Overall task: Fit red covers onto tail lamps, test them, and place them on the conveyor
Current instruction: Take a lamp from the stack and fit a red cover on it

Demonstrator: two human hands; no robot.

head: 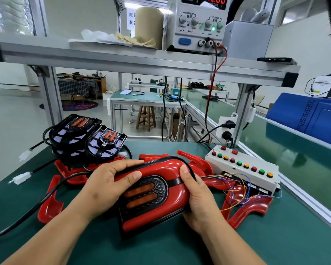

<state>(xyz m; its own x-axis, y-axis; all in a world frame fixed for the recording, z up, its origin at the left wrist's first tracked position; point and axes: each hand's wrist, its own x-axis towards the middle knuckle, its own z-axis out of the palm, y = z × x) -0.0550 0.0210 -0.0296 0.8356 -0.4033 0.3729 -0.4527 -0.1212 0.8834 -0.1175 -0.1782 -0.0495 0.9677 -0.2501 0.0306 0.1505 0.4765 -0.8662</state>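
Near edge of the table (161, 249): open room. Just beyond, both hands grip one tail lamp (141, 196), the left hand (107, 186) curled over its left end and the right hand (197, 199) wrapped round its right end. The red cover (172, 169) sits on it; we judge it is being pressed home. The next move calls for wiring it to the button box (243, 165) at the right edge. Loose covers (50, 205) crowd both sides. Bare lamps (88, 136) lie at the far left. The conveyor (294, 169) past the right edge looks open.
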